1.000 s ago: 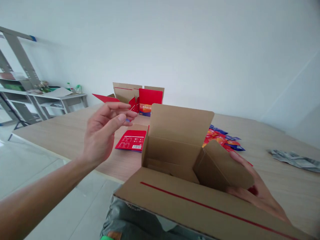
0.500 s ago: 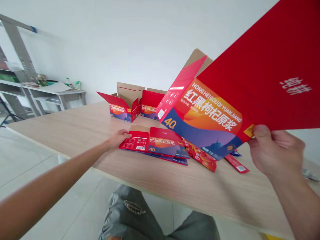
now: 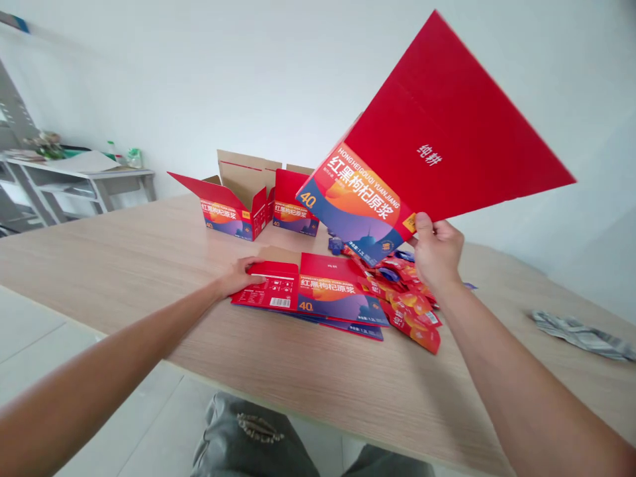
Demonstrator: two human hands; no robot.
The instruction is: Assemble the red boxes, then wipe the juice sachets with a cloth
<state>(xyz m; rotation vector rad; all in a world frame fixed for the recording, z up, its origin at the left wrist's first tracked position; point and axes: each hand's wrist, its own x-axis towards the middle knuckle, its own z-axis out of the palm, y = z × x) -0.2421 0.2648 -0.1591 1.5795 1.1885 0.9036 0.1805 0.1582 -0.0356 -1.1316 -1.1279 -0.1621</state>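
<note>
My right hand is closed on the lower corner of a red printed carton, holding it in the air above the wooden table, its red lid panel pointing up and right. My left hand rests on the left edge of a stack of flat red carton blanks lying on the table, fingers curled over the edge. A pile of red and blue sachets lies just right of the stack, under the raised carton.
Two opened red cartons stand at the back of the table. A crumpled silvery wrapper lies at the far right. A grey shelf unit with small items stands by the wall at left. My knees show below the table's front edge.
The right hand has lifted the carton off my lap and carried it forward over the table. The left hand has reached out and settled on the flat blanks.
</note>
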